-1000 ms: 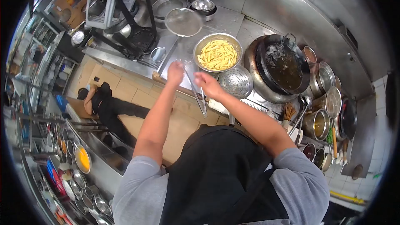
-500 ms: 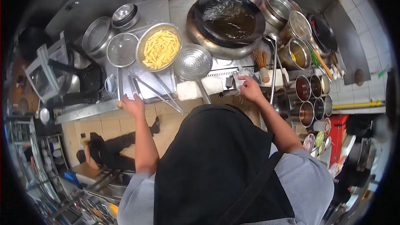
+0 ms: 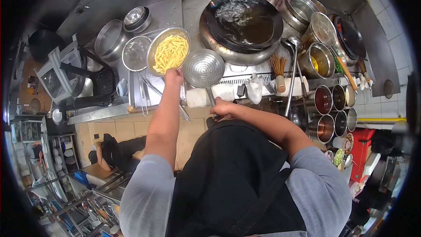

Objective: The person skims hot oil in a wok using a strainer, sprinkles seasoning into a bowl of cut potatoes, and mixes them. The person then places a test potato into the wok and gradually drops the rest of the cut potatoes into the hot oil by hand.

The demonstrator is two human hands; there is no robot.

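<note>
At the near rim of a metal bowl filled with pale yellow fries, my left hand is closed, its fingertips partly hidden. My right hand wraps round the handle of a perforated skimmer, whose round head rests just right of the bowl. Behind the skimmer, a black wok of dark, shimmering oil sits on the burner. A round mesh strainer lies left of the fries.
A bamboo brush, a crumpled plastic bag and folded white cloths line the counter's front edge. A long-handled ladle leans right of the wok. Sauce pots stand to the right. A person is behind at lower left.
My left hand has moved from the counter edge up to the bowl's rim. My right hand has left the plastic bag and moved left onto the skimmer handle.
</note>
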